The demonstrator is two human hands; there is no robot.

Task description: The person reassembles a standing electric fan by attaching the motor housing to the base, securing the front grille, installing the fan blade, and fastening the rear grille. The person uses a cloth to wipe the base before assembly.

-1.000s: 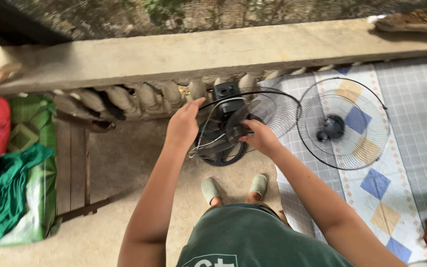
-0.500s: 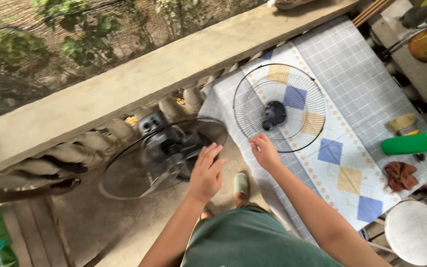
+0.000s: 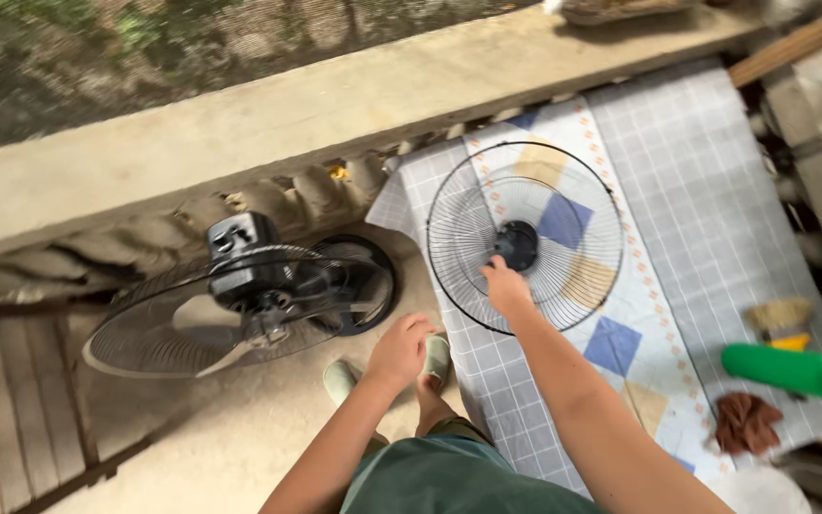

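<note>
Concrete porch floor under my slippers, a low balustrade (image 3: 240,205) ahead, and a checked tablecloth (image 3: 715,190) spread out to my right. My right hand (image 3: 506,286) is out over the detached front grille (image 3: 525,238), fingertips down on its wire near the lower edge of the dark centre cap; whether I've actually pinched a wire or am only touching it, I cannot tell from here. The grille lies flat on the cloth, well apart from the rest of the fan. My left hand (image 3: 400,350) hangs loosely curled above my feet, holding nothing, just clear of the fan body (image 3: 240,276), which stands on the floor with its rear guard and blades tilted off to the left and its round base by the balustrade. So I'd judge this the grille-handling step: the front guard is off and I'm going for it. Next wants a proper hold on the rim, lifting it level so the thin wires don't bend. Off to the right, a green bottle (image 3: 787,369), a brown rag (image 3: 744,422) and a small brush (image 3: 780,319) wait on the cloth.
</note>
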